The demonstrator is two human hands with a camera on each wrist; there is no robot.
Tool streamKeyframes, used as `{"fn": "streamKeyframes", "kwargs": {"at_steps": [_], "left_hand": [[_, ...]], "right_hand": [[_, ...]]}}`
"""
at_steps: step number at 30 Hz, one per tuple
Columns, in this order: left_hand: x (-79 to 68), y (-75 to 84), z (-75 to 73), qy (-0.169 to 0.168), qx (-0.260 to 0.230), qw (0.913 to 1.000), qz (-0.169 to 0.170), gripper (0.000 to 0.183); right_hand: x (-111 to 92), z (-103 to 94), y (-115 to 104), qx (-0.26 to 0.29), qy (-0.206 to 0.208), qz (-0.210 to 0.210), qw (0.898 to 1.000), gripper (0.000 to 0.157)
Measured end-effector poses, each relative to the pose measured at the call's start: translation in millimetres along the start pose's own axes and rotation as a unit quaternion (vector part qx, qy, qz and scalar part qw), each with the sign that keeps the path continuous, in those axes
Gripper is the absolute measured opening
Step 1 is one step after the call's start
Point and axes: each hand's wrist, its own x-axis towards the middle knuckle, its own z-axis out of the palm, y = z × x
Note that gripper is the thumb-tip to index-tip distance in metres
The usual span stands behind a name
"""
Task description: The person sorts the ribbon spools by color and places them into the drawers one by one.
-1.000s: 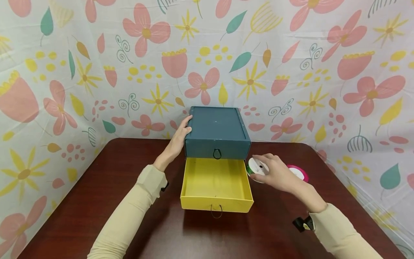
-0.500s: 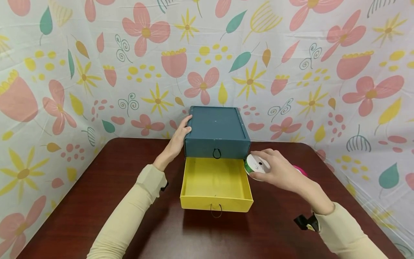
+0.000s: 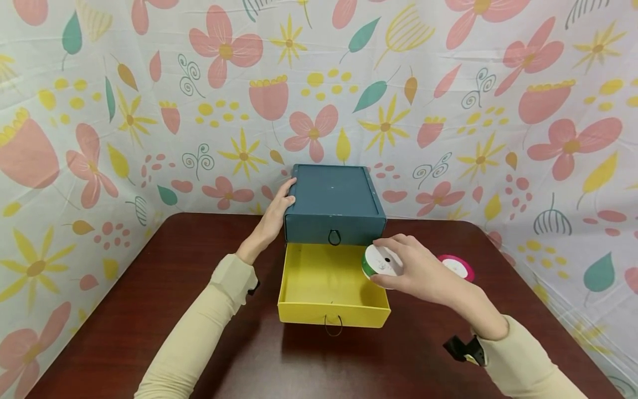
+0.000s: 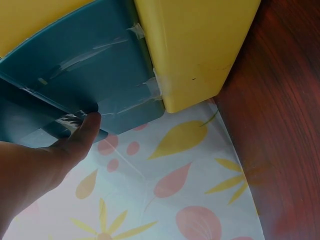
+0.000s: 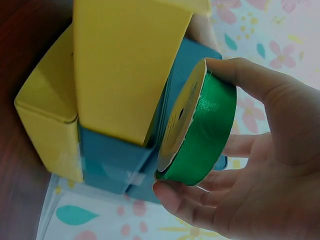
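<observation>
My right hand (image 3: 421, 271) grips a spool of green ribbon (image 3: 381, 260) by its edges, thumb on one side and fingers on the other. The spool is tilted, its white label face up, and overlaps the right wall of a pulled-out yellow drawer (image 3: 331, 313). In the right wrist view the glossy green ribbon (image 5: 212, 125) faces the palm. My left hand (image 3: 271, 217) rests along the left side of the blue drawer box (image 3: 331, 191), fingers extended toward its back. The left wrist view shows a digit touching the box's taped teal side (image 4: 110, 75).
A pink-rimmed spool (image 3: 457, 266) with a white centre lies on the dark wood table (image 3: 209, 316), right of the drawer box and partly behind my right hand. A flowered cloth (image 3: 319, 83) hangs close behind the table. The blue top drawer is closed, with a black loop pull (image 3: 334, 237).
My right hand has carried the green ribbon spool leftward, from beside the box to over the yellow drawer's right wall. The pink-rimmed spool shows more again. My left hand stays put.
</observation>
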Motion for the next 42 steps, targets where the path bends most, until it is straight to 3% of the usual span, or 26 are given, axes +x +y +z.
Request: {"fn": "streamKeyframes", "kwargs": {"at_steps": [9, 16, 22, 42], "left_hand": [[0.4, -1.9, -0.3, -0.003, -0.004, 1.0, 0.002, 0.059], [0.1, -2.4, -0.3, -0.003, -0.005, 1.0, 0.005, 0.06], [-1.1, -1.8, -0.3, -0.003, 0.006, 1.0, 0.001, 0.06], [-2.7, -1.7, -0.5, 0.0, 0.019, 0.9998, 0.002, 0.059]], "right_hand": [[9.8, 11.5, -20.0, 0.015, -0.027, -0.014, 0.999, 0.063], [20.1, 24.7, -27.4, 0.017, -0.023, -0.044, 0.999, 0.061], [27.6, 34.7, -33.6, 0.016, -0.033, -0.047, 0.998, 0.061], [45.5, 60.7, -35.2, 0.011, -0.073, -0.065, 0.995, 0.059]]}}
